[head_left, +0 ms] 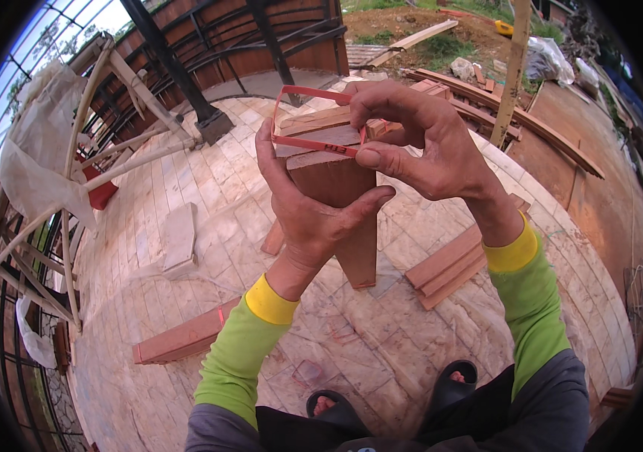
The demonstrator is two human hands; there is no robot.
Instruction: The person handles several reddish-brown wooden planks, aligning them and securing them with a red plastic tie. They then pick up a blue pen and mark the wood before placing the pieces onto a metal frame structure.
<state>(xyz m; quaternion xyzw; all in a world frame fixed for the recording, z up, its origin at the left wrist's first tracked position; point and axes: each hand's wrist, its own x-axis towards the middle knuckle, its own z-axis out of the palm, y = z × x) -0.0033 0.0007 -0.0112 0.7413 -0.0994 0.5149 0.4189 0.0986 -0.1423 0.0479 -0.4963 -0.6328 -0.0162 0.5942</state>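
Note:
A thin red strap [306, 142], bent into a flat-sided loop with dark printing, is up in front of me over a stack of reddish-brown wooden boards [333, 181]. My right hand [434, 147] is closed in a pinch, thumb and finger gripping the loop's right side. Spread wide, my left hand [310, 218] has its thumb pointing right, in front of the boards, and its fingertips at the loop's left corner. Whether that palm touches the wood is hidden. The stack's lower part tapers away toward the floor below my hands.
Bundled boards lie at the lower left [186, 331] and right [449, 267] on the plastic-covered tile floor [254, 369]. A pale slab [180, 233] lies at left. Beyond are a pole frame with sheeting [43, 143], a black post [178, 68], a wooden pole [513, 75] and long planks [547, 135].

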